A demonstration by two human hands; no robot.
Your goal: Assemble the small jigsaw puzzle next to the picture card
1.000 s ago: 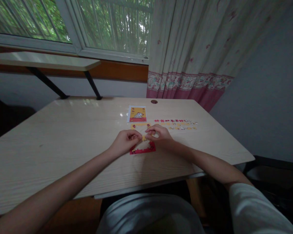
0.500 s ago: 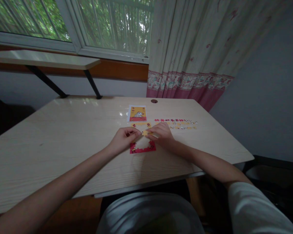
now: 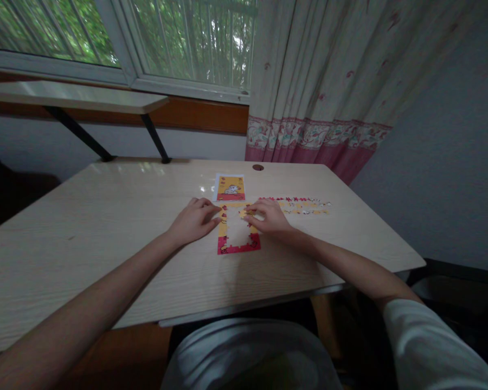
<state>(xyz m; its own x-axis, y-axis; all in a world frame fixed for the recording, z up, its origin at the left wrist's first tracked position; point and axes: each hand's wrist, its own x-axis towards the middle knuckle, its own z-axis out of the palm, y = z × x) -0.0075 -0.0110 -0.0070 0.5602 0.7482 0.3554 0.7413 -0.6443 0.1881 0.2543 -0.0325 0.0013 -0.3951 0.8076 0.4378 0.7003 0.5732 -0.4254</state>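
Observation:
A jigsaw puzzle border (image 3: 239, 248), yellow at the top and sides and red along the bottom, lies on the desk around a bare middle. My left hand (image 3: 193, 221) is at its upper left edge, thumb and fingers apart and nothing between them. Inside the upper right of the border, my right hand (image 3: 269, 216) pinches a small yellow puzzle piece (image 3: 243, 214) between thumb and fingertips. Just beyond the border lies a picture card (image 3: 231, 188) with a white animal on yellow and red. Rows of loose puzzle pieces (image 3: 309, 205) are laid out to the right, partly behind my right hand.
The pale wooden desk (image 3: 106, 233) has a round cable hole (image 3: 258, 167) near its back edge. A raised shelf (image 3: 77, 97) on black supports stands at the back left. Behind the desk are a window and a long curtain (image 3: 309, 130).
My hands have come apart. The left has moved left to the border's edge, and the right keeps the yellow piece, now a little higher and to the right.

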